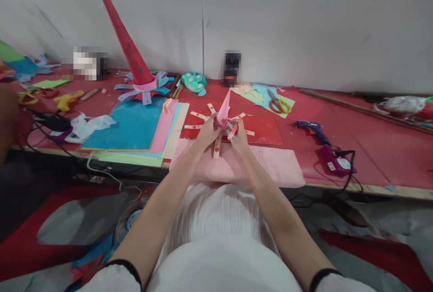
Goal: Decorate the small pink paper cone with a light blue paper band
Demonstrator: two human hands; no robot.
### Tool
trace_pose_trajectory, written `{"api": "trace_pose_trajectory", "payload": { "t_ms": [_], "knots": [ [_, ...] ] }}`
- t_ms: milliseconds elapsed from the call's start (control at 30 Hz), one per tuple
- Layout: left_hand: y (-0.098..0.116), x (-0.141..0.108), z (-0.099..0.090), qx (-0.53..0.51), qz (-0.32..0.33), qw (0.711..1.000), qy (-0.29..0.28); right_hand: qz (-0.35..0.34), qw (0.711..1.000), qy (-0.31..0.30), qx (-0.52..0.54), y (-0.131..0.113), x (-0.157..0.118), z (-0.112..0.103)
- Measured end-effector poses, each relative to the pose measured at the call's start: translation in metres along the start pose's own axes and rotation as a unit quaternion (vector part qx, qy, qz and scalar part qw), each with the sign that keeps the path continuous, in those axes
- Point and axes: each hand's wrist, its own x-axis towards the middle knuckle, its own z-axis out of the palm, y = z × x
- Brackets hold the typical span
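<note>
A pink paper cone (223, 110) points upward in front of me, with cream paper strips (216, 150) bearing small red hearts spread around its base. My left hand (209, 132) is closed around the lower left side of the cone. At the cone's lower right, my right hand (241, 136) is closed on a slim pink piece (233, 131); whether it is a pen or a paper strip I cannot make out. Under the strips lies a red sheet (267, 130), and a pale pink cloth (280, 165) covers the table edge nearest me.
Left stands a tall red cone hat (126, 44) behind stacked coloured sheets (126, 125). A yellow glue gun (69, 100) lies farther left. On the right are yellow-handled scissors (280, 104), a blue glue gun (313, 130) and a purple power socket (334, 160) with a cable.
</note>
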Motion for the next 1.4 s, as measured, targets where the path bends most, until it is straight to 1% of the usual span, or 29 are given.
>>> {"api": "trace_pose_trajectory", "payload": {
  "t_ms": [100,200,400,567,733,900,1000,1133,1333,1400],
  "knots": [
    [0.002,0.0,0.0,0.009,0.001,1.0,0.002,-0.007,1.0,-0.004,0.012,-0.001,0.0,-0.001],
    [0.002,0.0,0.0,0.012,-0.005,1.0,-0.006,-0.014,1.0,-0.021,-0.01,-0.002,-0.001,-0.002],
    [0.0,0.0,0.0,0.016,-0.013,1.0,-0.005,-0.012,1.0,-0.006,-0.023,-0.002,-0.001,-0.003],
    [0.005,-0.004,-0.003,0.005,-0.026,1.0,-0.014,-0.025,0.999,-0.009,-0.024,-0.004,-0.002,-0.005],
    [0.009,-0.005,-0.004,0.002,-0.026,0.999,-0.019,-0.006,0.999,0.003,-0.037,-0.005,-0.002,-0.005],
    [0.006,-0.002,-0.002,0.008,-0.019,1.0,-0.011,-0.023,0.999,-0.003,-0.026,-0.007,-0.002,-0.006],
    [0.002,-0.001,0.0,0.01,-0.018,1.0,-0.009,-0.021,0.999,-0.004,-0.034,-0.012,-0.004,-0.007],
    [0.001,-0.001,0.0,0.015,-0.023,1.0,-0.008,-0.02,0.998,-0.022,-0.052,-0.016,-0.005,-0.008],
    [0.007,-0.003,-0.003,0.015,-0.03,0.999,-0.008,-0.012,0.999,0.006,-0.046,-0.008,-0.003,-0.006],
    [0.008,-0.003,-0.003,0.023,-0.031,0.999,-0.01,-0.016,0.999,0.004,-0.048,-0.005,-0.003,-0.006]
  ]
}}
